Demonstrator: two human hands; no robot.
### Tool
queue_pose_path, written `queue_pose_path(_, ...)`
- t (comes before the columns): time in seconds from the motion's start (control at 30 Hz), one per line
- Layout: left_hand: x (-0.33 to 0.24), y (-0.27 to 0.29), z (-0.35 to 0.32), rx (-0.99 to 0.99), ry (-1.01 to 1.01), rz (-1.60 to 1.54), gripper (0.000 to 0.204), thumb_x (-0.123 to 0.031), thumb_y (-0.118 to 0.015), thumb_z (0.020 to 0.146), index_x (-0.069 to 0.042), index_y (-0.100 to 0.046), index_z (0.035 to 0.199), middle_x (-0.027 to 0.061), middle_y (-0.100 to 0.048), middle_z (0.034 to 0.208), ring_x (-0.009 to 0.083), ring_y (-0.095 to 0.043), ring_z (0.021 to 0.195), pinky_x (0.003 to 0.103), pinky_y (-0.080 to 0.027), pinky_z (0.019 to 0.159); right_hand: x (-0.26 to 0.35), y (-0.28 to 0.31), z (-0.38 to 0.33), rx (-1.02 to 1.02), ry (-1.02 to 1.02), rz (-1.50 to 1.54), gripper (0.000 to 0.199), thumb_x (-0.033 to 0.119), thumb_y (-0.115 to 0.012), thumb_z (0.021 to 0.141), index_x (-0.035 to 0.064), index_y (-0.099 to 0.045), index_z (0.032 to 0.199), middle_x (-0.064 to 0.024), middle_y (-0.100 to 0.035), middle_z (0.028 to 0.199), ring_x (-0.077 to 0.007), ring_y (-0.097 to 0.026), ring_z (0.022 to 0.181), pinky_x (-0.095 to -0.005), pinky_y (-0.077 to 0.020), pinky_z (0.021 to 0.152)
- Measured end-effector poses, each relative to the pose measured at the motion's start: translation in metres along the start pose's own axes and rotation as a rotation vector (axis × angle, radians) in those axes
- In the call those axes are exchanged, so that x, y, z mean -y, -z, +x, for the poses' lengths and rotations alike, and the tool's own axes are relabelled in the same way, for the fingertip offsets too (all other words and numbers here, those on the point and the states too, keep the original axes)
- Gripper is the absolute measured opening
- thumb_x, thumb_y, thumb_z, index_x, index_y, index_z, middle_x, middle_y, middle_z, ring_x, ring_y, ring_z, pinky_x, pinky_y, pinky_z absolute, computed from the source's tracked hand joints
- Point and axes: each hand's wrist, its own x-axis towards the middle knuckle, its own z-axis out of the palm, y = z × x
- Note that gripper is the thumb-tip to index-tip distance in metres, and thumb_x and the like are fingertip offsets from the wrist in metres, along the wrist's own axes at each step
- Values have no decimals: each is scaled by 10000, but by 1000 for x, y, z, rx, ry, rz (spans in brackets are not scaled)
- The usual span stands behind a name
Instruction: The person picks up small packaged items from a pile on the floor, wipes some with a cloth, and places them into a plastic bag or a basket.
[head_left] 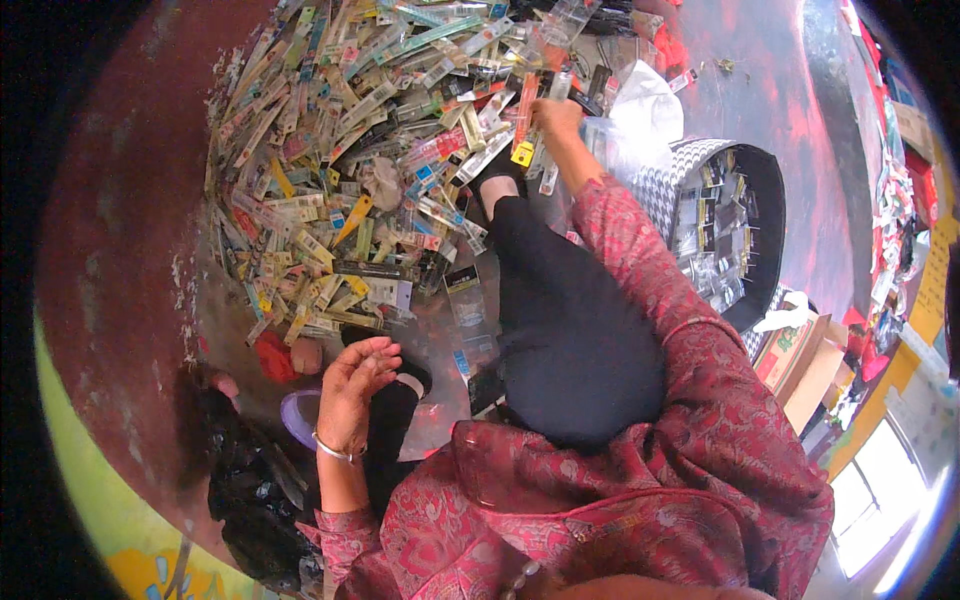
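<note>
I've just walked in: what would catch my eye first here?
Probably the big heap of slim packets across the floor, mostly left of centre. Next, the black-and-white patterned container at the right, with clear packaging inside. The right hand is at the heap's right edge; the left hand, lower in view, has a silvery bangle at its wrist.

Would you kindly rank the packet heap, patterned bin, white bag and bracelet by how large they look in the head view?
1. Packet heap
2. Patterned bin
3. White bag
4. Bracelet
No two look alike in apparent size.
</note>
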Motion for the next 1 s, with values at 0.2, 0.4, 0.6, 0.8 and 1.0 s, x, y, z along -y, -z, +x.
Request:
queue_pose_path(0.2,4,1,-2,-5,-29,-25,294,-153,-506,840,-3,-498,1093,113,-568,1048,160,-565,914,252,-452,763,1,47,-39,375,-184,504,98,11,-585,702,4,-558,796,-67,-567,694,-178,-547,570,-282,-446,510)
queue_pose_path(0.4,3,-1,0,-13,-7,-2,307,-162,-516,834,3,-499,1093,115,-573,1037,158,-569,909,249,-451,765,40,45,-42,435,39,641,139,40,-615,705,24,-559,832,-54,-594,748,-146,-570,642,-261,-449,594)
queue_pose_path(0.6,-3,-1,0,-33,-23,-7,317,-168,-517,830,6,-497,1094,119,-572,1039,158,-569,907,246,-449,764,91,40,-55,450,208,582,177,144,-585,779,4,-552,883,-36,-557,652,-126,-536,530,-242,-434,465)
queue_pose_path(0.8,-2,-1,1,-26,-25,2,323,-165,-513,830,15,-489,1098,127,-562,1056,169,-568,904,254,-448,769,77,44,-70,639,749,-128,291,269,-652,732,56,-585,919,-52,-562,682,-161,-533,594,-279,-439,574)
queue_pose_path(1.0,-2,-2,0,-17,-29,2,329,-175,-518,833,9,-483,1102,133,-559,1060,176,-563,916,266,-448,780,-1,12,-84,428,1210,-1094,386,72,-581,613,92,-522,994,-64,-567,803,-244,-563,771,-348,-414,659)
